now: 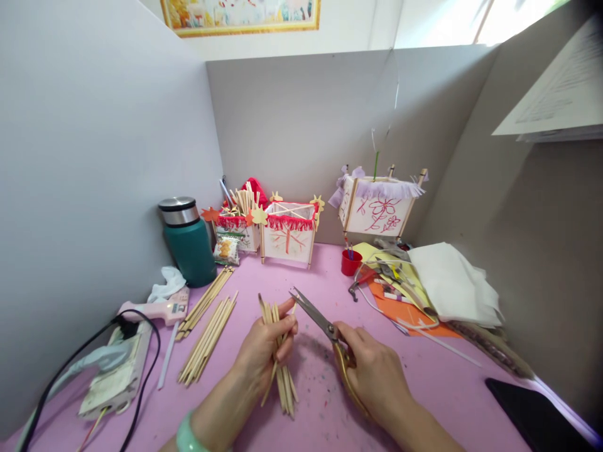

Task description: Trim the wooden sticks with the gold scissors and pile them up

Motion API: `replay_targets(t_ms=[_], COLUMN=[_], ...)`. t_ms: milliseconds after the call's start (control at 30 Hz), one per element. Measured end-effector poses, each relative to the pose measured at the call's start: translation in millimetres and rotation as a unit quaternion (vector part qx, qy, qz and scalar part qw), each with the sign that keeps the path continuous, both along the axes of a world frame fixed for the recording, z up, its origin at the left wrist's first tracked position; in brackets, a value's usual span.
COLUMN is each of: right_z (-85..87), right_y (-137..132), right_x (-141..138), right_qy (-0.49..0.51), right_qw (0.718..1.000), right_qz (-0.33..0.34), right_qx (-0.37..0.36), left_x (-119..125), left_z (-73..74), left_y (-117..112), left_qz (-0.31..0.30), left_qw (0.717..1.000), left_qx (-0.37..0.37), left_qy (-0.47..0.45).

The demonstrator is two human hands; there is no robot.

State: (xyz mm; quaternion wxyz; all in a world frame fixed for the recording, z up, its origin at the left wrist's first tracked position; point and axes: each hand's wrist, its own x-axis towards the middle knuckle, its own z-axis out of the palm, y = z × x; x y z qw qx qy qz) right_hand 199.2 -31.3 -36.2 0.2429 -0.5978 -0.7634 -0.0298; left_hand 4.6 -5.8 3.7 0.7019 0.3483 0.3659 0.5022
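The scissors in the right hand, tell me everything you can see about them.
The scissors have long, pointed grey metal blades meeting at a pivot, and gold-coloured handles that look like metal. They are held above the pink tabletop, tilted with the tips pointing up and left. The right hand grips the handles, and one handle runs down past the hand. The tips sit close to the bundle of wooden sticks in the left hand, apparently not touching it.

Pale grey partition walls [117,157] box in a pink counter [438,402], with a gold-framed painting [240,16] on the white wall [358,28] beyond, beside a bright window [443,22].
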Motion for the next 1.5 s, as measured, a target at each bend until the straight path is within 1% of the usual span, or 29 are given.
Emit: replay_targets(t_ms=[167,333,433,533,700,867,1000,1133,1267,1367,1500], right_z=[-2.0,-0.7,0.3,1.0,1.6,0.7,2.2,4.6,4.7,4.4,4.3], right_y=[0.1,1.3,0.8,-0.8,-1.5,-2.3,-3.7,-2.7,0.0,0.9,0.0], right_x=[-0.4,0.2,0.1,-0.5,-0.9,-1.2,-0.5,0.2,0.2,1.0,2.8], right_qy=[0.009,0.053,0.074,0.054,-0.008,-0.04,-0.036,0.006,0.055,0.042,-0.008], right_qw=[1.0,0.998,0.997,0.998,1.0,0.999,0.999,0.999,0.998,0.999,1.0], right_qz=[-0.006,0.005,0.011,0.016,-0.011,-0.019,-0.026,-0.011,0.001,0.0,-0.005], right_qx=[-0.004,-0.026,-0.017,0.0,0.018,0.013,-0.002,-0.034,-0.024,-0.007,0.002], left_x=[-0.7,-1.6,-1.3,-1.2,-2.0,-2.9,-4.3,-4.4,-3.9,-5.0,-5.8], left_z=[-1.5,-2.9,-1.6,-0.3,-0.5,-1.2,-1.8,-1.8,-2.0,-3.0,-3.0], left_y=[0.7,1.5,1.5,1.5,2.2,2.7,3.3,2.9,2.4,3.7,5.4], left_qz=[-0.004,-0.016,-0.016,-0.014,-0.028,-0.042,-0.049,-0.052,-0.048,-0.046,-0.044], left_qw=[1.0,1.0,1.0,1.0,0.999,0.999,0.998,0.998,0.998,0.998,0.999], left_qx=[0.003,0.021,0.017,0.009,-0.004,-0.014,-0.016,-0.026,-0.008,-0.002,-0.006], left_qy=[0.009,0.009,-0.005,-0.013,-0.023,-0.021,-0.019,-0.027,-0.035,-0.036,-0.031])
